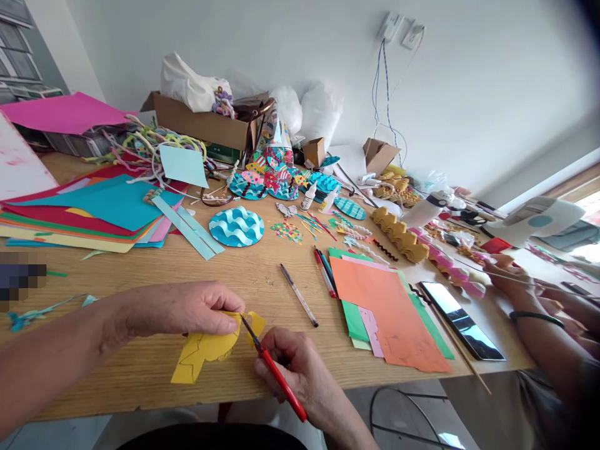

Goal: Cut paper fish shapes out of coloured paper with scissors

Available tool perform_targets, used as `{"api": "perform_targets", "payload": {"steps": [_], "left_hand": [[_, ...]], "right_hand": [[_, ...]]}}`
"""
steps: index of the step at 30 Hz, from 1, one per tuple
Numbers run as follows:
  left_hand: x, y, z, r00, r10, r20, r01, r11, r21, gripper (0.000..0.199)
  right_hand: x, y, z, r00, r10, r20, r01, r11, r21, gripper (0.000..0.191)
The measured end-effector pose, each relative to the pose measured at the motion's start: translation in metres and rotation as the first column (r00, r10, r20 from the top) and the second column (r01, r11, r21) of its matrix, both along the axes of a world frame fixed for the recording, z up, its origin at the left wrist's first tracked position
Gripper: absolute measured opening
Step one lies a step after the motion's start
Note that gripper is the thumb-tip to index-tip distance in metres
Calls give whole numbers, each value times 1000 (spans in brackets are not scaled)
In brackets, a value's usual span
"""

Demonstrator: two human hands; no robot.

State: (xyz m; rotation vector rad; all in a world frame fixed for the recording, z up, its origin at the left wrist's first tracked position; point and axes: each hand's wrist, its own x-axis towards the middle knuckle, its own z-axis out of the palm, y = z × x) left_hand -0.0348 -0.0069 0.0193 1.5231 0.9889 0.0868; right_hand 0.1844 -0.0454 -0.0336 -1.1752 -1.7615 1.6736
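Note:
Between thumb and fingers my left hand point(206, 309) pinches a piece of yellow paper point(199, 356) above the front of the table. Dark drawn lines run over the paper, and part of its edge is cut in a curve. My right hand point(295, 362) is closed around red-handled scissors point(281, 378). Their dark blades meet the paper close to my left fingertips, where a narrow yellow strip curls off to the right. Some of the scissors' handle is hidden by my fingers.
A pen point(299, 295) lies beyond my right hand. Orange paper point(375, 312) tops a pile on the right, beside a phone point(462, 319). Coloured sheets point(103, 203) are stacked left. A blue wavy-patterned disc point(237, 226) lies mid-table. At far right are another person's hands point(510, 275).

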Motion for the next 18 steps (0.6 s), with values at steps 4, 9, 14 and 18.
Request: {"api": "perform_targets", "payload": {"steps": [4, 9, 14, 18], "left_hand": [[0, 1, -1, 1000, 8, -13, -7, 1000, 26, 19], [0, 1, -2, 1000, 4, -21, -4, 1000, 23, 17], [0, 0, -3, 999, 37, -19, -36, 998, 42, 19], [0, 0, -5, 999, 9, -32, -7, 999, 50, 15]], "right_hand": [[-3, 0, 2, 1000, -9, 7, 9, 1000, -3, 19], [-5, 0, 2, 1000, -13, 11, 13, 1000, -7, 17], [-4, 0, -1, 1000, -2, -8, 1, 1000, -30, 13], [-3, 0, -2, 1000, 14, -2, -14, 1000, -23, 14]]}}
